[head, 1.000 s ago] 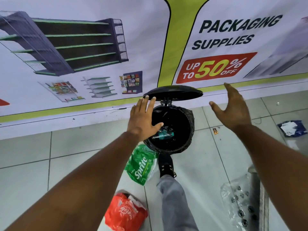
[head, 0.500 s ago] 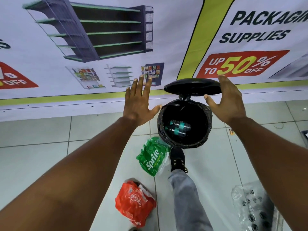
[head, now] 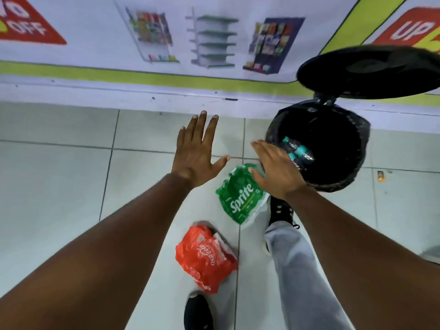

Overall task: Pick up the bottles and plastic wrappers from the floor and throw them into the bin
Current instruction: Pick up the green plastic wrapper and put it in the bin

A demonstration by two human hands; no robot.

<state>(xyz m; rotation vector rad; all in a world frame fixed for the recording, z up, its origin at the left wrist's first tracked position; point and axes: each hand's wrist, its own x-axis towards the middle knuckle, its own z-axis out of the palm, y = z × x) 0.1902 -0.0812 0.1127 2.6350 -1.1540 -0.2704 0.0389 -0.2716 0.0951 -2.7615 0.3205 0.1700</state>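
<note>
Both hands are spread flat and empty. Left hand (head: pixel 195 153) hovers over bare floor tiles (head: pixel 59 177); right hand (head: pixel 277 170) overlaps the green Sprite wrapper (head: pixel 238 196) lying beside the bin (head: pixel 357 172). Nearer lies a red wrapper (head: pixel 204 258).

You are looking at a green Sprite wrapper (head: pixel 240 196) with white lettering and a red Coca-Cola wrapper (head: pixel 204 258) with white script, both lying on pale grey-green floor tiles (head: pixel 59 186). The bin (head: pixel 357 167) is showing black, its bottles (head: pixel 297 151) wearing teal labels. Your shoes (head: pixel 198 313) are black, your trouser leg (head: pixel 300 270) light grey.
</note>
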